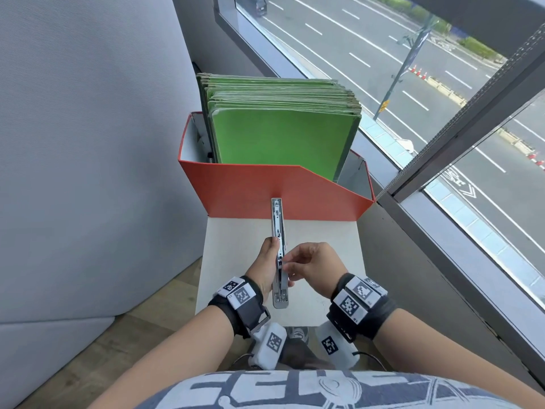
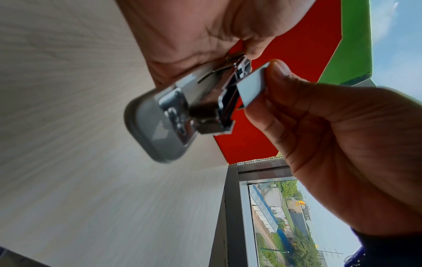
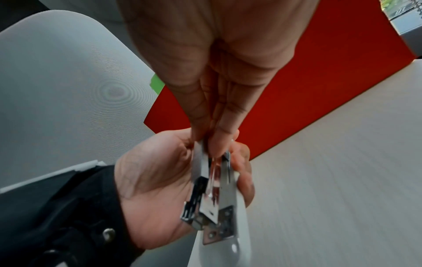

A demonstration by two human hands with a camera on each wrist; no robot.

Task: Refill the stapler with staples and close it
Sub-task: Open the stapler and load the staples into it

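Observation:
A grey and chrome stapler [image 1: 278,249] is held above the white table, swung fully open, its long arm pointing toward the red box. My left hand [image 1: 272,255] grips it round the middle, thumb on the left side. My right hand [image 1: 287,267] pinches a short silvery strip of staples [image 2: 251,88] between thumb and fingers, right against the stapler's open metal channel [image 2: 226,101]. In the right wrist view the right hand's fingertips [image 3: 219,144] sit on the stapler [image 3: 214,198], which lies in the left hand [image 3: 155,189]. I cannot tell whether the strip lies in the channel.
A red box [image 1: 265,187] full of upright green folders [image 1: 280,131] stands at the back of the small white table [image 1: 324,240]. A grey partition [image 1: 88,143] rises on the left. A large window [image 1: 442,113] with a dark frame runs along the right.

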